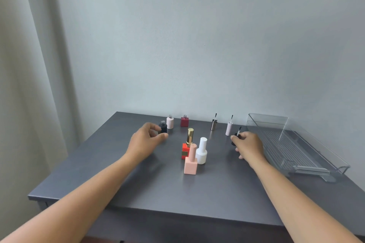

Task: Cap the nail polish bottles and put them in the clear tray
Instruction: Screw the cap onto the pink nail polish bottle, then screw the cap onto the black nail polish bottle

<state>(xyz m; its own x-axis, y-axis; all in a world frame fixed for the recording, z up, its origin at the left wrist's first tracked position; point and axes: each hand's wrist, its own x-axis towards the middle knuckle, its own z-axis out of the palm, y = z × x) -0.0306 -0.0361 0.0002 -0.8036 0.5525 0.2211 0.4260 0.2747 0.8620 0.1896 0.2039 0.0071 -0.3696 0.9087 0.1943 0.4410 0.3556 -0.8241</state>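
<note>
On the dark grey surface [118, 183], the left hand [147, 140] is hovering, its fingers curved and thumb and forefinger parted just beside the uncapped black glass bottle [163, 127] — whether they are touching it I cannot tell. An uncapped pale pink bottle [170, 122] and an uncapped dark red square bottle [184, 121] are standing just to the right. Three capped bottles are clustering mid-surface: the orange-red gold-capped bottle [185, 151], the peach square bottle [191, 162] and the white round bottle [201, 153]. The silver brush cap [214, 124] and the pale pink ribbed brush cap [229, 128] are standing brush-up. The right hand [248, 146] is pinching the black brush cap [234, 139], bristles up, beside the clear plastic tray [292, 148].
</note>
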